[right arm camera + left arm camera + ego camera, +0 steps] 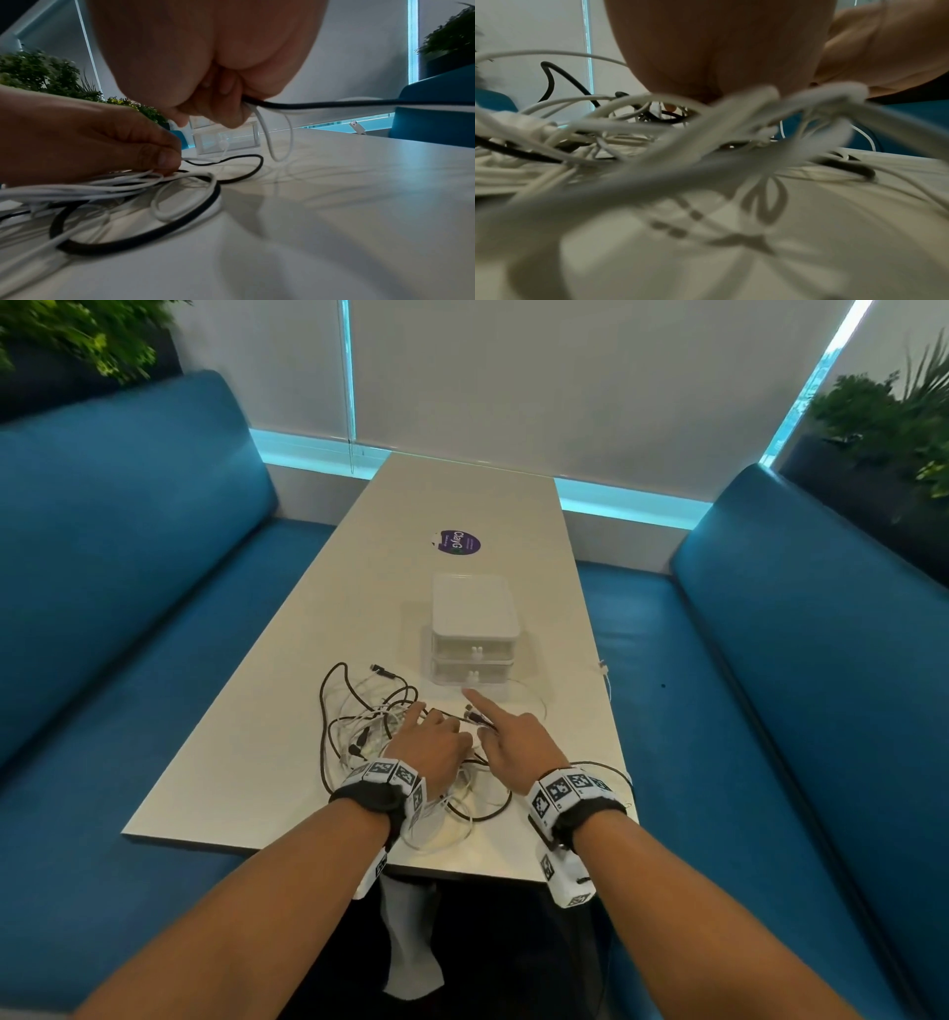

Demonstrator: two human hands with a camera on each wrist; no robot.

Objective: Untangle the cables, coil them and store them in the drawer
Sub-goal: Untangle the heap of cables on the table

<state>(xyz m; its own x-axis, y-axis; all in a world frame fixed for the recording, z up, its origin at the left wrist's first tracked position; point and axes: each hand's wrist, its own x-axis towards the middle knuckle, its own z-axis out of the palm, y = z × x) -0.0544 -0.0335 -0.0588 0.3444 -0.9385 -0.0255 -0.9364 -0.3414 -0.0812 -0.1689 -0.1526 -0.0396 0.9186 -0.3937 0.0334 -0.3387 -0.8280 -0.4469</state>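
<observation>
A tangle of black and white cables [369, 721] lies on the near end of the white table [462, 500], in front of a small clear two-drawer unit [472, 618] with both drawers closed. My left hand [431, 742] rests on the tangle. In the right wrist view the left hand [102, 142] pinches strands of the tangle [154, 192] with curled fingertips. My right hand [513, 737] is beside it, index finger stretched toward the lower drawer. Its other fingers [218, 105] curl round one black and one white cable. The left wrist view shows blurred cables [654, 162] under the palm [718, 50].
A white cable end with a plug [602, 666] reaches the table's right edge. A purple sticker [457, 541] lies beyond the drawer unit. Blue sofas [128, 557] [796, 634] flank the table, and plants [883, 418] stand in the back corners.
</observation>
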